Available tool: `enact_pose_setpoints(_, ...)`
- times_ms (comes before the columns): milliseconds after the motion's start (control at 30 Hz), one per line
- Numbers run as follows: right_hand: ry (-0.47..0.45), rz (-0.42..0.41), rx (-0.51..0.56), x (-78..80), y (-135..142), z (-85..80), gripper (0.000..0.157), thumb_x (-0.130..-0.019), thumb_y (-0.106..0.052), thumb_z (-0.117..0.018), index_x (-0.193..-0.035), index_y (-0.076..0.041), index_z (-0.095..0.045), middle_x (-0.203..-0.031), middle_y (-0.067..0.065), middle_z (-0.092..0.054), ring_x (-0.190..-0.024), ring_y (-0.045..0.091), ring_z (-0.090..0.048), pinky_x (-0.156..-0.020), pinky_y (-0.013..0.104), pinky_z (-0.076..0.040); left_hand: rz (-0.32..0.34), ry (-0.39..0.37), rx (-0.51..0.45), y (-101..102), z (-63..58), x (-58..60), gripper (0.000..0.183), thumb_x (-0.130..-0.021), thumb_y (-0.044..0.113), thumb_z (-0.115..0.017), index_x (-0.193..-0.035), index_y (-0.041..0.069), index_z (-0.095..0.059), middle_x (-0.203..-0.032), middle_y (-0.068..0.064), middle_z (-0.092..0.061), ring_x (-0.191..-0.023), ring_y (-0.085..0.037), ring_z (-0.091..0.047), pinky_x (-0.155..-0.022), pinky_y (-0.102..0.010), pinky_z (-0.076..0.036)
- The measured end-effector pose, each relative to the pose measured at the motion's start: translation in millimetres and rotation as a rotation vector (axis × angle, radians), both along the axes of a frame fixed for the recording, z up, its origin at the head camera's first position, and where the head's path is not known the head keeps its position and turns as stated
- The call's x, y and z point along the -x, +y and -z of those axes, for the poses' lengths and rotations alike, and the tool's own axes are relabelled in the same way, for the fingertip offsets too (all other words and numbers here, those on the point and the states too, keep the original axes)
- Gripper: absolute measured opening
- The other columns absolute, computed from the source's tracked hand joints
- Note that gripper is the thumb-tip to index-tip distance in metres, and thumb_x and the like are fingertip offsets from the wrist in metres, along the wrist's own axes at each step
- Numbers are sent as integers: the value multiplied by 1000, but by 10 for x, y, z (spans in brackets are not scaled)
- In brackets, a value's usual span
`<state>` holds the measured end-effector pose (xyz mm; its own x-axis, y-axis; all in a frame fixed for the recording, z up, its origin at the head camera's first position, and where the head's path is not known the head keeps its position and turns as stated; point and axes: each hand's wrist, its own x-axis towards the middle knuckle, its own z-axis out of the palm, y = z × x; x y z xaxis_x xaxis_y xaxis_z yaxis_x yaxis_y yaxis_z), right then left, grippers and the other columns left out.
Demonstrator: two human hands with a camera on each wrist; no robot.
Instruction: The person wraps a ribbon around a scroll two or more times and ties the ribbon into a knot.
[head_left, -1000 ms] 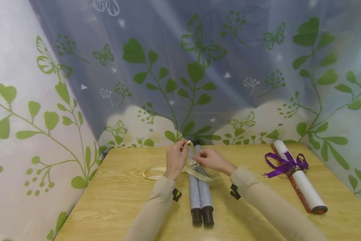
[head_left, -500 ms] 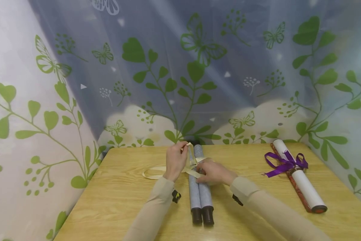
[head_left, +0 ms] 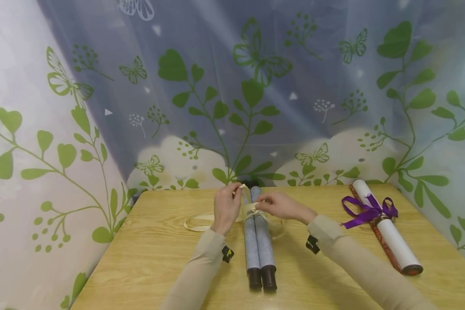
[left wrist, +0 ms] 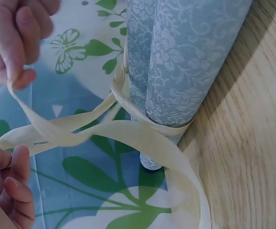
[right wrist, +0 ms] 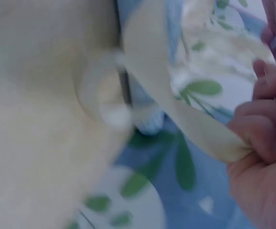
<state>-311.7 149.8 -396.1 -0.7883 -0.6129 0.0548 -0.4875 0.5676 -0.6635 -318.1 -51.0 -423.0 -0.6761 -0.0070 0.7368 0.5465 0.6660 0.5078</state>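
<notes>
A pale blue scroll with a floral pattern lies on the table as two rolls side by side with dark brown end knobs. A cream ribbon goes around it, its loose lengths looping beside it. My left hand pinches a raised loop of the ribbon between thumb and fingertips, left of the scroll's far part. Over the rolls, my right hand pinches another length of ribbon; the right wrist view shows this strand stretched and twisted into the right hand's fingers. Those fingers partly hide the ribbon's crossing in the head view.
To the right lies a second scroll, white and reddish, tied with a purple ribbon bow. The wooden table meets a leaf-and-butterfly printed curtain at its back edge. A ribbon loop spreads on the table at left.
My right hand dipped toward the near side over the scroll, then rose back and rightward with ribbon in its fingers. My left hand has stayed in place holding the loop.
</notes>
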Motion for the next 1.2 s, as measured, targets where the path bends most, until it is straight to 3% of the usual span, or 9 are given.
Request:
enact_pose_setpoints(233, 141, -67, -238, -10, 180, -411, 19, -99, -18, -57, -101, -9, -74, -79, 1, -68, -55, 6, -53, -60, 26, -48, -11, 13, -3, -10, -2, -4, 14, -90, 6, -64, -97, 5, -76, -82, -8, -75, -54, -13, -59, -49, -22, -43)
enact_pose_setpoints(367, 106, -48, -389, -66, 222, -510, 19, -98, -20, -59, -89, -14, -74, -73, -3, -66, -52, 8, -52, -55, 25, -45, -15, 18, 2, -12, -5, -1, 14, -89, 5, -64, -97, 5, -76, -82, -8, -75, -54, -13, -61, -50, -22, -45)
enact_pose_setpoints(600, -28, -64, -553, -51, 299, -300, 27, -99, -20, -57, -79, -15, -74, -74, -3, -65, -55, 7, -45, -53, 23, -36, -16, 25, 7, -1, -6, 6, 13, -89, 6, -65, -95, 5, -77, -83, -9, -75, -55, -14, -62, -51, -22, -46)
enact_pose_setpoints(700, -84, -44, -588, -46, 358, -151, 29, -97, -18, -59, -72, -14, -74, -60, -6, -56, -50, 7, -35, -49, 22, -29, -15, 14, 10, 1, -2, -1, 13, -90, 7, -66, -96, 6, -77, -83, -9, -75, -55, -13, -61, -51, -22, -46)
enact_pose_setpoints(867, -96, 62, -697, -70, 448, -25, 41, -90, -19, -66, -51, -18, -52, -47, -10, -32, -46, 6, -20, -45, 23, -18, -30, -5, 10, 1, -4, -8, 13, -90, 7, -65, -96, 7, -77, -83, -7, -75, -56, -13, -61, -52, -23, -46)
enact_pose_setpoints(933, -90, 107, -741, -77, 479, -12, 41, -89, -21, -68, -54, -18, -47, -51, -8, -34, -48, 8, -24, -47, 24, -23, -31, -3, 7, 2, -9, -8, 14, -90, 7, -64, -96, 7, -77, -83, -7, -75, -56, -14, -62, -52, -24, -46)
enact_pose_setpoints(1067, -58, 189, -819, -86, 544, -37, 14, -87, -20, -72, -81, -10, -64, -82, 2, -65, -71, 17, -57, -65, 35, -48, -26, 10, 9, 6, -17, -4, 13, -89, 5, -65, -96, 6, -77, -83, -7, -75, -57, -14, -63, -53, -24, -48)
enact_pose_setpoints(1133, -25, 217, -851, -81, 577, -59, 13, -86, -14, -71, -95, -6, -65, -98, 9, -69, -84, 22, -62, -72, 39, -50, -26, 13, 9, 7, -18, -3, 13, -89, 5, -65, -96, 6, -77, -84, -7, -75, -57, -14, -63, -53, -24, -48)
enact_pose_setpoints(1200, 3, 241, -870, -72, 603, -66, 15, -84, -7, -69, -98, -6, -65, -98, 10, -68, -84, 23, -61, -69, 38, -50, -25, 14, 7, 7, -16, -2, 14, -89, 5, -65, -96, 6, -77, -84, -7, -75, -57, -14, -63, -53, -24, -48)
